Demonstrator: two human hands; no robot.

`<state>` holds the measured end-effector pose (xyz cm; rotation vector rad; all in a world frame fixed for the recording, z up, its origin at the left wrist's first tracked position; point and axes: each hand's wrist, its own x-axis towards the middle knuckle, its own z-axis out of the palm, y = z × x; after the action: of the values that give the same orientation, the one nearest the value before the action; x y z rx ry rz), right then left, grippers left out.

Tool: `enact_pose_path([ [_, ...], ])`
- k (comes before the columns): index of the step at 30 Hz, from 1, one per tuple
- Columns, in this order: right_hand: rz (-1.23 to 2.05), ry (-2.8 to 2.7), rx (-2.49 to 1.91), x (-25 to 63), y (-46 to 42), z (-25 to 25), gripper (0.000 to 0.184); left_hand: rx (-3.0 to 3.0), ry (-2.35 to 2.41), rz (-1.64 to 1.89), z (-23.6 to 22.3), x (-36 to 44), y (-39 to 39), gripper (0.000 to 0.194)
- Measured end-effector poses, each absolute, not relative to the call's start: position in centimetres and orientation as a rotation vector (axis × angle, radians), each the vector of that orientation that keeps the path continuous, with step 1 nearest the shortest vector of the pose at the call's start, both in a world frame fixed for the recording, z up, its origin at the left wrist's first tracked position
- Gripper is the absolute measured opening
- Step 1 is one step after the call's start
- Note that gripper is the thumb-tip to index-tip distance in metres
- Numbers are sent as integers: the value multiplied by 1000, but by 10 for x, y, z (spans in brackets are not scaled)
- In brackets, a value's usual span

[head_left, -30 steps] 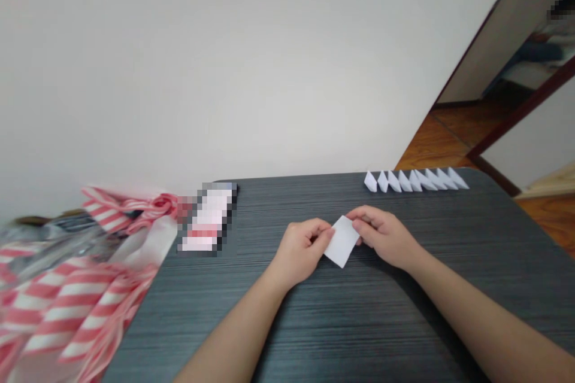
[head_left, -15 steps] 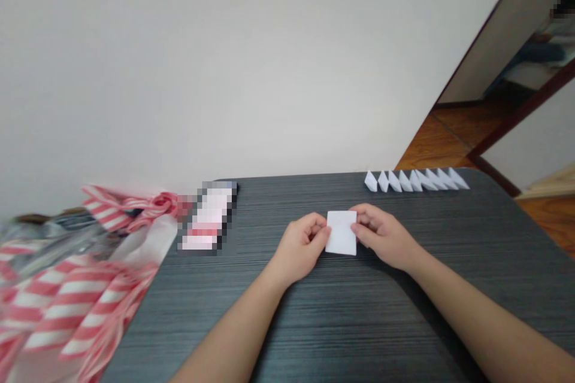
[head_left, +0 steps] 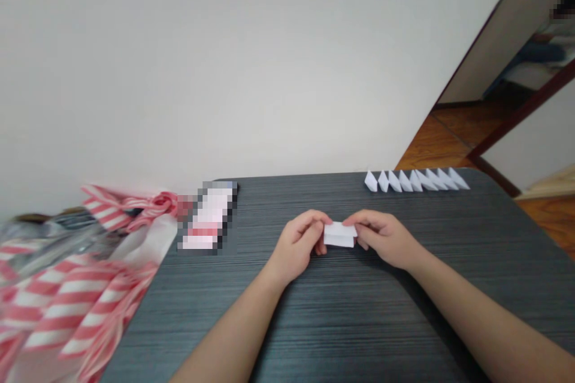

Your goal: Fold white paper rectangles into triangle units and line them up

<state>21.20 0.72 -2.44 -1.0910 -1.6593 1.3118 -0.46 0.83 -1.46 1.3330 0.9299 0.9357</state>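
A small white paper slip (head_left: 339,234), folded over into a narrow band, is held just above the dark grey table (head_left: 359,311). My left hand (head_left: 299,245) pinches its left end with curled fingers. My right hand (head_left: 384,236) pinches its right end, fingers closed on the paper. Both hands are near the middle of the table, forearms reaching in from the front edge.
A row of several folded white paper pieces (head_left: 415,180) stands along the table's far right edge. A red-and-white striped plastic bag (head_left: 76,287) lies at the left. A blurred white and pink object (head_left: 207,216) sits beside it. A white wall is close behind.
The paper was a flat upright rectangle between my hands; now it is folded in half into a narrow band. Both hands stayed in place.
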Motion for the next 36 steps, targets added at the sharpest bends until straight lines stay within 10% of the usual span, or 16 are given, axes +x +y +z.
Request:
enact_pose_path([
  [36,1254,-1672,-1254,207,8,-24,25,1594,1113,723,-10,-4,10,34],
])
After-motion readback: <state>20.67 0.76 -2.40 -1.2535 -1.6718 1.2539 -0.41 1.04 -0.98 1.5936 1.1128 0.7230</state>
